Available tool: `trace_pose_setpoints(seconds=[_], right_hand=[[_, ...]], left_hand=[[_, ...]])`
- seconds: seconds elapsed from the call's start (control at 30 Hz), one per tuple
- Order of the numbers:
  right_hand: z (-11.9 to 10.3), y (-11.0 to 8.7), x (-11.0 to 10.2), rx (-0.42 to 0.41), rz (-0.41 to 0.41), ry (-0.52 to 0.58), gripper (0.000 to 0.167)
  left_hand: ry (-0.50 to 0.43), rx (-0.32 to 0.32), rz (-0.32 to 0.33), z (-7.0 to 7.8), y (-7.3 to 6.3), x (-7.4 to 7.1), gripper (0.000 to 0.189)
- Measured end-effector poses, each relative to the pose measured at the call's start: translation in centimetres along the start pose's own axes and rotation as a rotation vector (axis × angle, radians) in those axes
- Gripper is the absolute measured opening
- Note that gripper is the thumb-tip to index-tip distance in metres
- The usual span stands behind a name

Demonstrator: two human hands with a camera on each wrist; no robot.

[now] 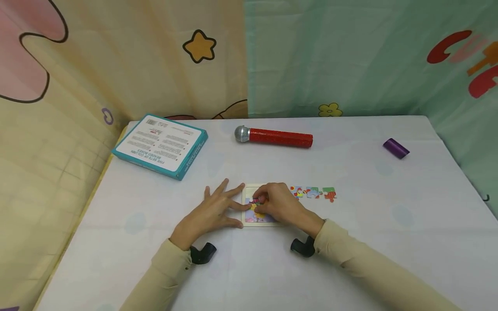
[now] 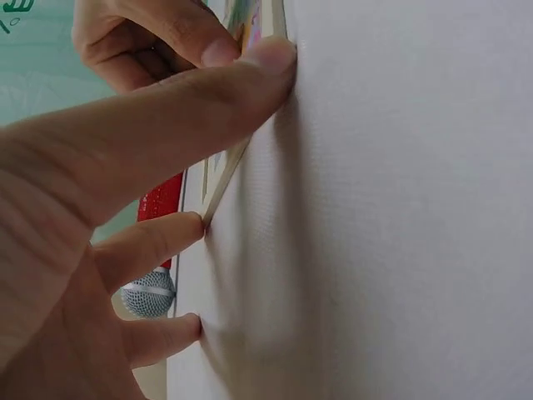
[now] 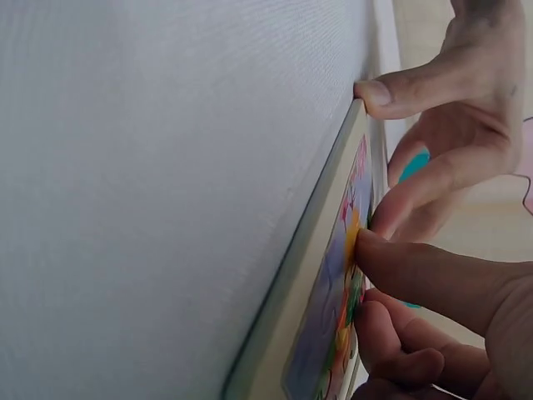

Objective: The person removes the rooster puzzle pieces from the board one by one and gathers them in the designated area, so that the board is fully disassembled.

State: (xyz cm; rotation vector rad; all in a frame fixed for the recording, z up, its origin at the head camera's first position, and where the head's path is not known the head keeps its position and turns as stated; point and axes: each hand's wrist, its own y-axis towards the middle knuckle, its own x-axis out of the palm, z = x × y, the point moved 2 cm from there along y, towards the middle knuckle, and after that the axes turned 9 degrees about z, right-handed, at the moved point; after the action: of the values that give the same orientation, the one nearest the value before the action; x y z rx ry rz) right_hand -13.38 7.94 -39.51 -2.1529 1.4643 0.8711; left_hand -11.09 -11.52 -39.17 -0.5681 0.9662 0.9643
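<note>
A small jigsaw puzzle in a pale frame lies flat on the table, partly filled with colourful pieces. My left hand is spread at the frame's left side. Its thumb presses the near corner, and one finger reaches over onto the picture. Over the puzzle, my right hand has its thumb and fingers curled together, pinching a small puzzle piece low at the picture. In the right wrist view the right thumb touches the picture; the fingers hide much of the piece.
Several loose puzzle pieces lie in a row right of the frame. Behind are a red microphone with a silver head and a teal-edged box. A purple cylinder lies at the right. Curtains hang behind the table.
</note>
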Motion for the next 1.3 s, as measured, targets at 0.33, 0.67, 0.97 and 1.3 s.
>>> trace_pose_setpoints(seconds=[0.33, 0.67, 0.97, 1.3], right_hand=[[0.0, 0.0, 0.3, 0.018, 0.005, 0.03, 0.023], [-0.1, 0.0, 0.2, 0.032, 0.0, 0.035, 0.022], [-0.1, 0.2, 0.0, 0.045, -0.011, 0.043, 0.022], [0.0, 0.3, 0.1, 0.048, -0.019, 0.047, 0.021]], left_hand=[[0.093, -0.005, 0.051, -0.3, 0.2, -0.7, 0.075], [0.129, -0.035, 0.029, -0.5, 0.9, -0.2, 0.065], [0.123, -0.055, 0.025, -0.2, 1.3, 0.0, 0.064], [0.126, -0.075, 0.02, -0.1, 1.2, -0.1, 0.065]])
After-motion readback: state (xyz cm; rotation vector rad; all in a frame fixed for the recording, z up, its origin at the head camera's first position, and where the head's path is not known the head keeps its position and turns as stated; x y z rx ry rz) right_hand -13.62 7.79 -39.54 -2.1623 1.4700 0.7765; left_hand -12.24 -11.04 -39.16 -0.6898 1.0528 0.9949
